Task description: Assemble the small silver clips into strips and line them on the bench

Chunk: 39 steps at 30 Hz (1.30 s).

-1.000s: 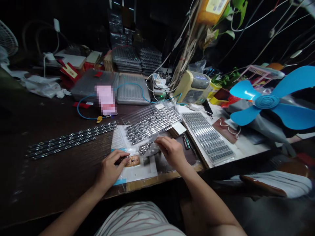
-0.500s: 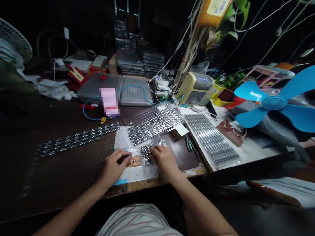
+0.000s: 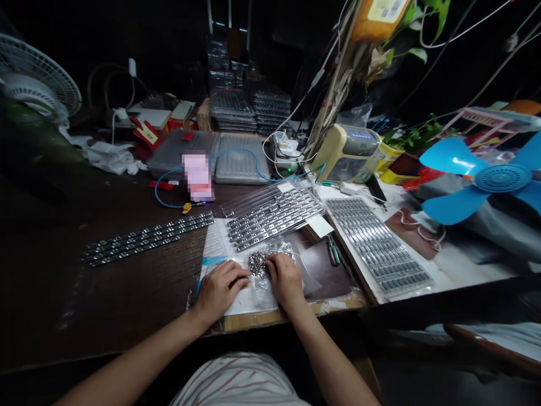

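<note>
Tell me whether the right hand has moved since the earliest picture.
Yes: against the tray of metal strips, the right hand has shifted left and toward the person, to the pile of small metal pieces.

The tabletop (image 3: 139,304) is dark brown; at six o'clock lie silvery small parts (image 3: 257,265), and below them a white garment (image 3: 236,384) with thin reddish stripes. Three o'clock has a bright blue fan (image 3: 502,178) — two, a cream-and-grey machine (image 3: 333,153); one, an orange packet (image 3: 374,31) with a pale yellow label (image 3: 386,9).
</note>
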Motion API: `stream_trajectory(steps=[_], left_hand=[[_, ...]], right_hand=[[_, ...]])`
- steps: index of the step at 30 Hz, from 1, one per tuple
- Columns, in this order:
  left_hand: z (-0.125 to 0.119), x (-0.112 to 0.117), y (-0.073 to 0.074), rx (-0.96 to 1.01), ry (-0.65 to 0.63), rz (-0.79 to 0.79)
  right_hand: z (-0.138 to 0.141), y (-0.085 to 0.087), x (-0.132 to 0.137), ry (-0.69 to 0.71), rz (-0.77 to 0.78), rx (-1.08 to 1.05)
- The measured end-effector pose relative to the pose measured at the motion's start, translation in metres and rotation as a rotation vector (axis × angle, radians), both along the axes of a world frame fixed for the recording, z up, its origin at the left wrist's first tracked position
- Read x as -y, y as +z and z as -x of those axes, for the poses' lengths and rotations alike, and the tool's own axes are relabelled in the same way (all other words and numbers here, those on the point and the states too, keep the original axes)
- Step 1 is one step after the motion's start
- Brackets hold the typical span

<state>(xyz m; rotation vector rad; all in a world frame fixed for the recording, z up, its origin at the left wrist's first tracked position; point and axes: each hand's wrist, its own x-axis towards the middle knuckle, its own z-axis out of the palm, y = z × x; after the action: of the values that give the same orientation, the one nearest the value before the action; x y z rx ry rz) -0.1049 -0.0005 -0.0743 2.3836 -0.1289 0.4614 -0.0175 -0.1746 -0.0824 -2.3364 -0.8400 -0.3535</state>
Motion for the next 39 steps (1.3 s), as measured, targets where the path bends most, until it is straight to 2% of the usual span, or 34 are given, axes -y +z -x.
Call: stream_trajectory(steps=[12,16,18,21,24,27,29,32,39], left_hand=[[-0.001,-0.001,-0.003,-0.044,-0.026,0.040],[-0.001,-0.001,0.000,-0.044,-0.031,0.091],[-0.006,-0.012,0.005,-0.010,0.012,0.108],[-0.024,-0.050,0.013,0.044,0.191,0.052],[-0.040,-0.098,0.016,0.025,0.362,-0.124],[-0.045,-0.130,0.012,-0.034,0.476,-0.287],[-0.042,-0.137,0.009,-0.056,0.517,-0.355],[-0.038,-0.137,0.005,-0.062,0.541,-0.406],[-0.046,-0.141,0.009,-0.088,0.493,-0.389]], right_hand=[[-0.001,-0.005,0.002,0.058,-0.109,-0.045],[-0.003,-0.002,0.003,0.081,-0.121,-0.012],[-0.002,0.002,0.002,0.069,-0.121,-0.009],[0.005,0.009,-0.005,0.091,-0.126,-0.057],[0.017,0.014,-0.019,0.137,-0.090,-0.139],[0.027,0.013,-0.034,0.156,-0.030,-0.172],[0.030,0.011,-0.040,0.156,-0.022,-0.171],[0.031,0.008,-0.044,0.162,-0.034,-0.158],[0.033,0.007,-0.044,0.183,0.016,-0.095]])
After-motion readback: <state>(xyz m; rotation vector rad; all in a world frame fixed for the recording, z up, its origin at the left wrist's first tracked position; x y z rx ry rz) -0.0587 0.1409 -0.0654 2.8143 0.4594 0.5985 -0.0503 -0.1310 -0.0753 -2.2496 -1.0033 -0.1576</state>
